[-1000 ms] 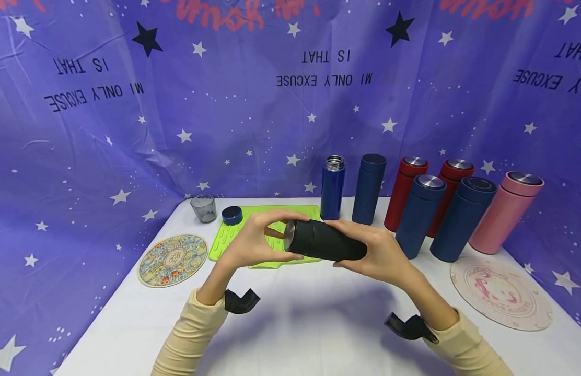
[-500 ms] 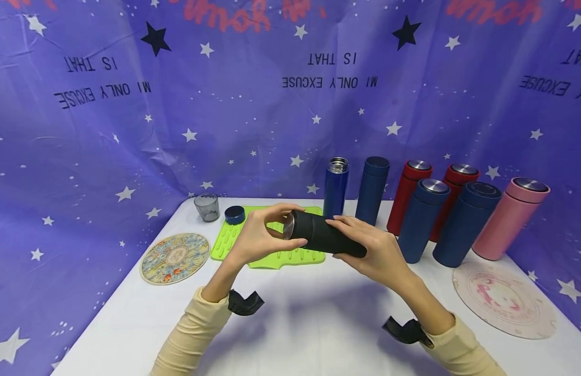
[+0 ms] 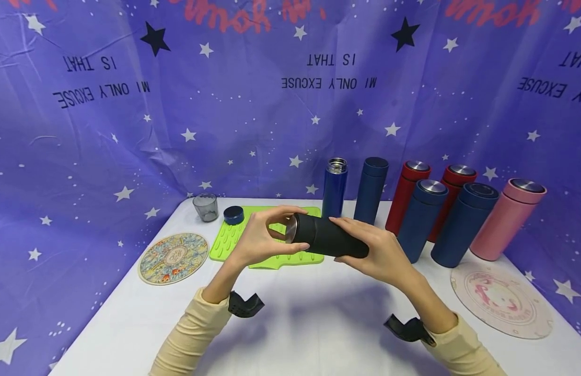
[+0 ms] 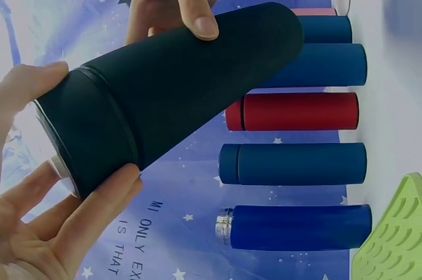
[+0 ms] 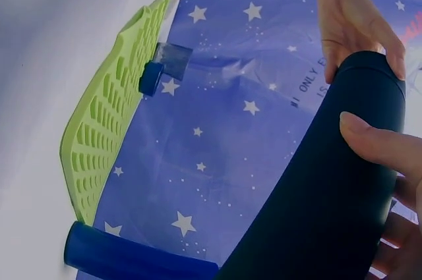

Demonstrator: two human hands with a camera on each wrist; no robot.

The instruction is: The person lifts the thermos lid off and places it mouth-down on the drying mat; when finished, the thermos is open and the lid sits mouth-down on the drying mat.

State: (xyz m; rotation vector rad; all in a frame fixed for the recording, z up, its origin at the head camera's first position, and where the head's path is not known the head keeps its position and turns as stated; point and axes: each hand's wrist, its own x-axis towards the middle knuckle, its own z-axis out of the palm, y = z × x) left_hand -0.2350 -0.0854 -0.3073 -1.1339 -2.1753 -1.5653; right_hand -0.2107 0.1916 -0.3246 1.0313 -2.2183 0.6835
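Observation:
A black thermos bottle point(image 3: 339, 237) is held in the air over the table, lying nearly sideways with its silver-topped lid towards the left. My left hand point(image 3: 262, 237) grips the lid end, thumb on one side and fingers on the other, as the left wrist view also shows at the lid point(image 4: 92, 128). My right hand point(image 3: 380, 250) holds the bottle's body near its base, with the thumb lying along it in the right wrist view. The lid is on the bottle. Below and behind lies a green drying mat point(image 3: 290, 259).
An uncapped blue bottle point(image 3: 334, 189) stands behind the mat; a dark blue cap point(image 3: 233, 215) sits on the mat's far left corner, near a grey glass point(image 3: 206, 208). Several blue, red and pink bottles point(image 3: 507, 222) stand at right. Round mats point(image 3: 174, 258) lie at both sides.
Both hands keep their hold on the black thermos bottle, which is tilted slightly differently. The whole view has shifted a little; nothing on the table has visibly moved.

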